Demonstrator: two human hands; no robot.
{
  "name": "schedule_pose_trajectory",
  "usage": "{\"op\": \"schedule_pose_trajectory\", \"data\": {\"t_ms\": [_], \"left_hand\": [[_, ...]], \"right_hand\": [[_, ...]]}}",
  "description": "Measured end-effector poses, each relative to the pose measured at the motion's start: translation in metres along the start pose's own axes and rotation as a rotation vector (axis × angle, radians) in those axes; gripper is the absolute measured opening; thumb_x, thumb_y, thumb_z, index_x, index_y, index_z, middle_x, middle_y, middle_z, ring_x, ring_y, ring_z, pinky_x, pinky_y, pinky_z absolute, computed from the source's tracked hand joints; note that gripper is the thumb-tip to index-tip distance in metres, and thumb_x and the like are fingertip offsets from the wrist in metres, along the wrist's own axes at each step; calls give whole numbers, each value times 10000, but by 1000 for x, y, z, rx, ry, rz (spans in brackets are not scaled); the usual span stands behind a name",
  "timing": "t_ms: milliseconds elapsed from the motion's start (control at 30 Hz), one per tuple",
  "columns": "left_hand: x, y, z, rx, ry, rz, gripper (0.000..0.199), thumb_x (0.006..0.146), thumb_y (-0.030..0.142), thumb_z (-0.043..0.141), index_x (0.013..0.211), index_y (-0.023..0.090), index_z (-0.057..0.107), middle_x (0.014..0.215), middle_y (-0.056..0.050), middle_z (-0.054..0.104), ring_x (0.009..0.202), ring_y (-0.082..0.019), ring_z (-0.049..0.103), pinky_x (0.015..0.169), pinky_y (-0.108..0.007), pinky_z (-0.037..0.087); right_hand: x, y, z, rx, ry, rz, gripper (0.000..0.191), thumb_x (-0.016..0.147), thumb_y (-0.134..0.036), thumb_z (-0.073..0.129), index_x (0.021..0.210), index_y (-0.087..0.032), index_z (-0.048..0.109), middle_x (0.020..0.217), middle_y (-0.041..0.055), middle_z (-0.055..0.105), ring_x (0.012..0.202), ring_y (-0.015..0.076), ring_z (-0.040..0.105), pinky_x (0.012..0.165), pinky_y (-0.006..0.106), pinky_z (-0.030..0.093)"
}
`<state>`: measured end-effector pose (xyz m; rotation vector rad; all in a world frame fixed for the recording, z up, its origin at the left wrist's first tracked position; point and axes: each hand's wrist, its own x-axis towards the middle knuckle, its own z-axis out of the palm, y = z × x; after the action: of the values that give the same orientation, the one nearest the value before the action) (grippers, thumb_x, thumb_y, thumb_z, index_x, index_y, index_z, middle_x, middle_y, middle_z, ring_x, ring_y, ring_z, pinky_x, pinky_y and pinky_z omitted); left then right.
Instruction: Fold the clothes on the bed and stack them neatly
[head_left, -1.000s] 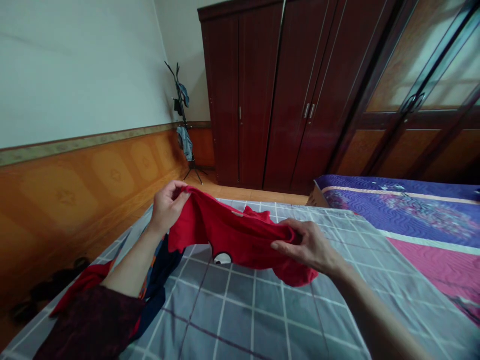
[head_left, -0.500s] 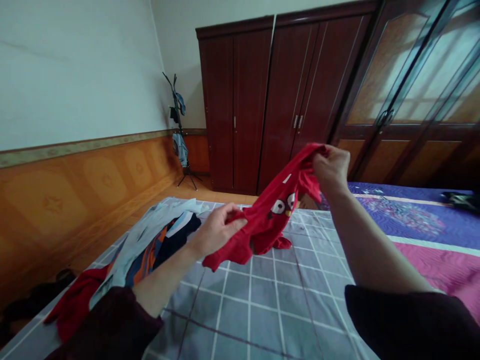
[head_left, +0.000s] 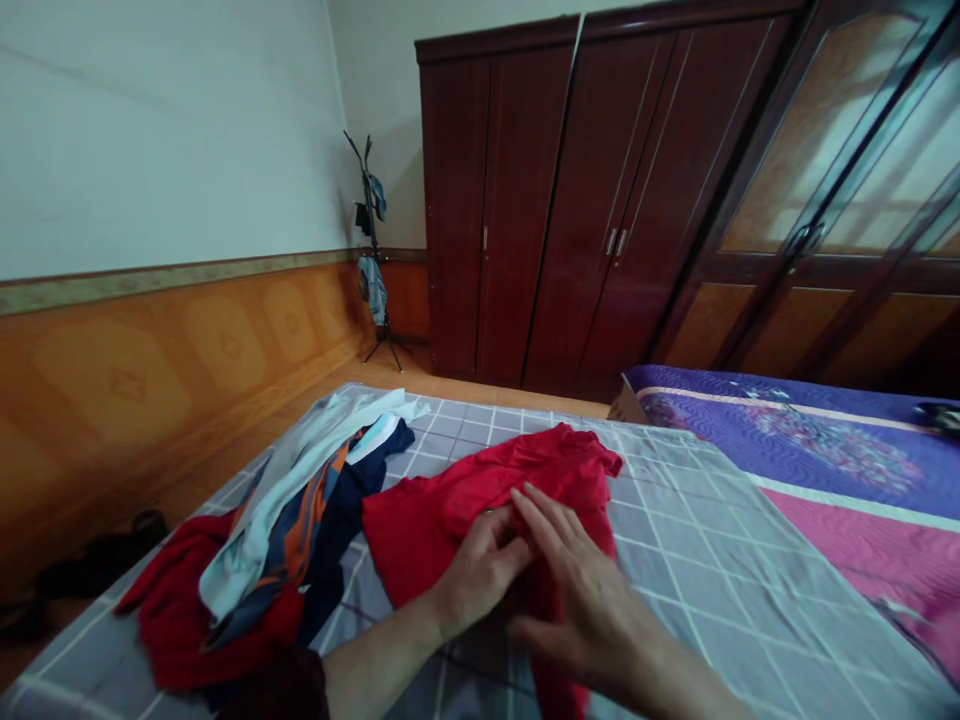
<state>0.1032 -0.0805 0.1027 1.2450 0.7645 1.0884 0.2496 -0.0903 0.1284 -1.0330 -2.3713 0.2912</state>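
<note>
A red shirt [head_left: 427, 515] lies spread on the checked bed sheet [head_left: 675, 560], its printed face out of sight. Over its middle, my left hand [head_left: 484, 560] has its thumb and fingers drawn together on the cloth, the tips partly covered by my right hand. My right hand [head_left: 574, 570] rests across the shirt with its fingers stretched out and the thumb apart. The two hands meet at the fingertips. One red part of the shirt hangs toward me below the right hand.
Left of the shirt is a heap of clothes [head_left: 300, 520] in red, pale blue, orange and navy. A purple and pink bed [head_left: 810, 440] stands at the right. Behind are dark red wardrobes [head_left: 517, 220] and a coat rack [head_left: 375, 240].
The red shirt, held up and stretched between both hands before, now lies on the bed. Both hands have come down and together over it, the right one letting go of its end.
</note>
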Motion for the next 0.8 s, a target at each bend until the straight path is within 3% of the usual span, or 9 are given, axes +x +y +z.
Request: {"op": "schedule_pose_trajectory", "data": {"t_ms": [133, 200, 300, 400, 500, 600, 667, 733, 800], "left_hand": [[-11, -8, 1, 21, -149, 3, 258, 791, 370, 603, 862, 121, 595, 764, -15, 530, 740, -142, 499, 716, -255, 419], [-17, -7, 3, 17, -205, -9, 214, 801, 322, 574, 869, 120, 593, 778, -18, 527, 755, -142, 495, 732, -256, 419], [-26, 0, 0, 115, -193, 16, 139, 803, 254, 544, 860, 135, 591, 822, -18, 523, 789, -140, 483, 756, -247, 405], [-35, 12, -5, 254, -172, 51, 94, 765, 176, 550, 849, 153, 584, 869, -16, 517, 824, -142, 477, 776, -242, 389], [-42, 22, -10, 304, -159, 63, 98, 662, 91, 543, 733, 157, 531, 775, 4, 487, 753, -125, 451, 718, -225, 376], [-49, 28, -13, 194, -195, -24, 121, 599, 73, 496, 643, 169, 437, 641, 39, 393, 614, -87, 373, 581, -202, 329], [-53, 27, -16, 117, -223, -100, 134, 592, 83, 493, 649, 176, 415, 627, 50, 367, 580, -75, 341, 538, -196, 298], [-58, 22, -20, 133, -214, -151, 161, 597, 94, 538, 685, 179, 434, 655, 52, 381, 595, -76, 343, 542, -192, 298], [-64, 17, -25, 208, -195, -208, 210, 604, 128, 624, 737, 182, 470, 688, 54, 392, 622, -80, 343, 563, -188, 310]], "right_hand": [[-45, 29, 33, 51, 34, 181, 784, 701, -140, 490, 1448, -107, 253, 1259, 178, 569, 1118, 271, 578, 899, 439, 498], [-51, 34, 30, 96, -23, 241, 696, 724, -169, 482, 1405, -113, 355, 1139, 157, 646, 977, 254, 647, 813, 384, 531], [-45, 25, 11, 137, -110, 245, 467, 752, -239, 514, 1207, -161, 589, 992, 119, 698, 847, 235, 665, 744, 328, 523], [-32, 8, -6, 211, -207, 281, 346, 786, -207, 487, 1086, -186, 659, 850, 70, 708, 713, 176, 637, 658, 258, 488], [-20, 2, -17, 283, -347, 246, 343, 746, -213, 577, 1077, -187, 661, 868, 55, 693, 728, 160, 601, 667, 245, 468], [0, 12, -24, 459, -554, 177, 370, 702, -327, 698, 1036, -170, 675, 904, 59, 683, 763, 161, 591, 675, 252, 474], [23, 24, -22, 642, -674, 145, 370, 745, -415, 672, 1006, -151, 679, 892, 61, 683, 768, 156, 602, 673, 254, 485], [54, 35, -9, 681, -652, 131, 359, 830, -426, 568, 1034, -147, 664, 900, 63, 687, 785, 154, 622, 693, 265, 496], [88, 42, 17, 451, -488, 134, 353, 834, -377, 561, 1109, -168, 633, 991, 65, 686, 833, 157, 635, 718, 261, 502]]}}
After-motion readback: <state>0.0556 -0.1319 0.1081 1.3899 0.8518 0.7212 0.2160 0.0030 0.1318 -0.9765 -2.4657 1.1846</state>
